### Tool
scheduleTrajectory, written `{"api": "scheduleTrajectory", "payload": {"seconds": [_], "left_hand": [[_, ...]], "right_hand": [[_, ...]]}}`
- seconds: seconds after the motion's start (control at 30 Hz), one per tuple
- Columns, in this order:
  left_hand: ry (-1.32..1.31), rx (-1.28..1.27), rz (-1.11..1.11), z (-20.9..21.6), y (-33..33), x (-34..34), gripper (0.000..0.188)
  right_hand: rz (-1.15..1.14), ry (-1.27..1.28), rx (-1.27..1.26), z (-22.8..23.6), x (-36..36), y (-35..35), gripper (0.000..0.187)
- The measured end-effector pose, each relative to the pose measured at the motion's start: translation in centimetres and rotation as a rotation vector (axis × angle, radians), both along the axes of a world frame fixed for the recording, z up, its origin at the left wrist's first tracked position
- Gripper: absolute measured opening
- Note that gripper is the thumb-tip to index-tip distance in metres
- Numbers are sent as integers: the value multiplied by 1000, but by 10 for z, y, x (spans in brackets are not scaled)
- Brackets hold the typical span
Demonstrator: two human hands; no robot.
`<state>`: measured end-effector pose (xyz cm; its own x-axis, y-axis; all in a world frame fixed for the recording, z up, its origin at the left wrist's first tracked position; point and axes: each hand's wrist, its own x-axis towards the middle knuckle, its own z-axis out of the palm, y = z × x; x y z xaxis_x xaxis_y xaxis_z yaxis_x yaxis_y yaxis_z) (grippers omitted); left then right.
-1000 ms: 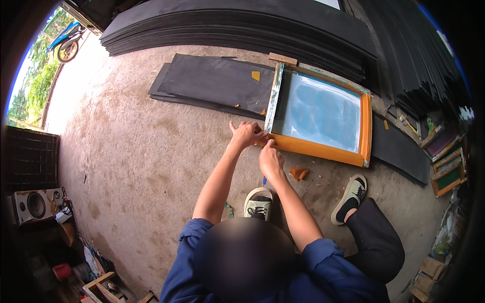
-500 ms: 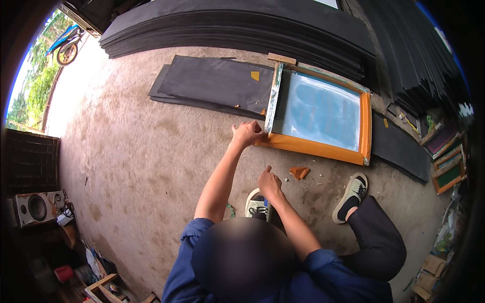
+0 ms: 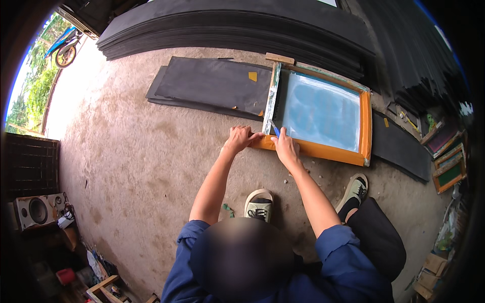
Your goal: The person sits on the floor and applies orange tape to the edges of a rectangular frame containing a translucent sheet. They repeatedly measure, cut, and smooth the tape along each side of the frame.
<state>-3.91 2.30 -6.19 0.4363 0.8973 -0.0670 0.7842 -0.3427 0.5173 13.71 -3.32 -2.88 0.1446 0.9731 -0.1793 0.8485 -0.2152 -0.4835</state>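
Screen-printing frame (image 3: 365,132), orange wood with pale blue mesh, lies flat on the concrete floor (image 3: 141,166), its far edge over black sheets (image 3: 212,86). Work is at the near left corner of the frame

Right hand (image 3: 286,146) closed around a thin blue tool (image 3: 274,128), tip angled up along the frame's taped left rail (image 3: 271,98); cannot tell if it is a blade or a pen. Left hand (image 3: 239,138) rests on the floor at the corner, fingers curled against the frame edge, holding nothing that shows

Judgement on doing this well: keep the left hand pressed against the corner so the frame does not slide on the gritty floor; run the tool along the rail in short strokes, away from the bracing fingers; keep the tip off the mesh, which looks easy to puncture

Around: person crouches, both shoes (image 3: 258,204) just behind the frame. Taller stack of black sheets (image 3: 232,25) beyond. Smaller frames (image 3: 447,174) at right, well apart. Speaker (image 3: 35,211) at far left
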Motion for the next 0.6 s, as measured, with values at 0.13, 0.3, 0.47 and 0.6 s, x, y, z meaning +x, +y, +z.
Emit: {"api": "scheduleTrajectory", "payload": {"seconds": [0.13,0.3,0.47,0.6], "left_hand": [[-99,178,-84,-7,-4,-16,41],[-125,140,-200,10,3,-18,39],[-178,86,27,21,9,-58,38],[89,137,-7,21,-14,-86,41]], "right_hand": [[-13,-22,-47,-1,-3,0,41],[-39,-23,-82,1,-3,4,42],[-40,-4,-95,-1,-2,7,42],[32,4,85,1,-3,-10,32]]}}
